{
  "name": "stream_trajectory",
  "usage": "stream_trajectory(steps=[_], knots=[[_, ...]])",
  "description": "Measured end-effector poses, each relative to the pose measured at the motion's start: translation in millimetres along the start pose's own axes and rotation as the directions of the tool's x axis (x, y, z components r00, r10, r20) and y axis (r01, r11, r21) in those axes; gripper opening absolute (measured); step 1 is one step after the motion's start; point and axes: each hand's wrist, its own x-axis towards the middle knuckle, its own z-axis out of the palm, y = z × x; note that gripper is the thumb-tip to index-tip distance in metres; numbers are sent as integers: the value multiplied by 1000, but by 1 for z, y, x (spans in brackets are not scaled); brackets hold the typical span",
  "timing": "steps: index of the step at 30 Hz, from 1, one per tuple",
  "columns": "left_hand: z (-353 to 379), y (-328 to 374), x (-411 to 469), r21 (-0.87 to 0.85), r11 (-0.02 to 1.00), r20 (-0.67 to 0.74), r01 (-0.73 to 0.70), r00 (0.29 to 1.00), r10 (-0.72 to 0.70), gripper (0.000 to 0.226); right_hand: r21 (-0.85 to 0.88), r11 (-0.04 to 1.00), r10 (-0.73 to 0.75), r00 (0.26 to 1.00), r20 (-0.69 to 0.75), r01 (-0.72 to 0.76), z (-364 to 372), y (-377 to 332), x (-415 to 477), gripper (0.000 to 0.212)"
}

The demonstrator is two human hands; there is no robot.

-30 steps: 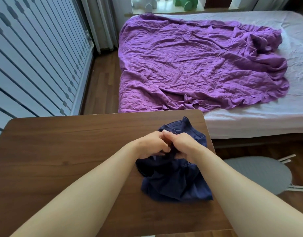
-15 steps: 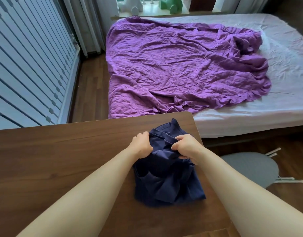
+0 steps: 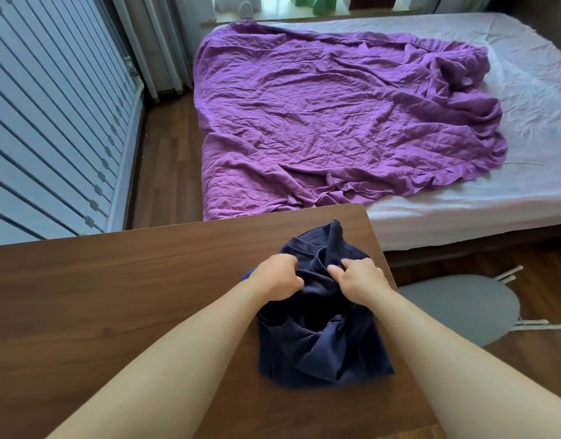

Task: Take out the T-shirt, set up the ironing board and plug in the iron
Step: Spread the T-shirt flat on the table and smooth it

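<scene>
T-shirt (image 3: 320, 343) is out, bunched near the right edge of table (image 3: 114, 296). Left hand (image 3: 277, 280) and right hand (image 3: 360, 280) each grip a fold at its far end. Probably step one only: ironing board (image 3: 456, 308) lies low on floor, not set up. No iron in view, plug-in left.

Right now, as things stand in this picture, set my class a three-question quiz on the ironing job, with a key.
1. True or false: the navy T-shirt lies on the grey ironing board.
2. Which grips the T-shirt? A: the left hand only. B: the right hand only. C: both.
3. Where is the ironing board?
Key: 1 false, it lies on the wooden table; 2 C; 3 on the floor, right of the table.
</scene>
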Motion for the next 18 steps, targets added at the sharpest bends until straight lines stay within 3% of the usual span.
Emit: stream_trajectory(steps=[4,8,11,12,14,16,18], knots=[[-12,-18,0,-20,972,-228,235,945,-233,29,-283,952,133,991,34,-118,-9,-3,-12,43],[-20,-29,-3,19,934,-236,357,909,-343,31,-412,900,137,989,-52,-146,-14,-14,-25,41],[-29,-31,-8,-80,944,-183,319,926,-329,26,-181,981,-87,989,-120,64,-8,-33,-22,23],[-32,-30,-9,-161,951,-133,265,949,-286,21,26,993,-111,991,-69,113,-7,-41,-23,32],[-36,-23,-16,-364,916,52,167,986,-159,19,450,893,-79,989,129,13,-7,-61,-29,50],[-38,-17,-24,-557,816,276,157,961,4,23,551,826,-43,961,272,-119,-9,-74,-31,51],[-42,-16,-30,-603,788,315,125,945,92,26,490,866,-57,956,289,-96,-11,-79,-29,37]])
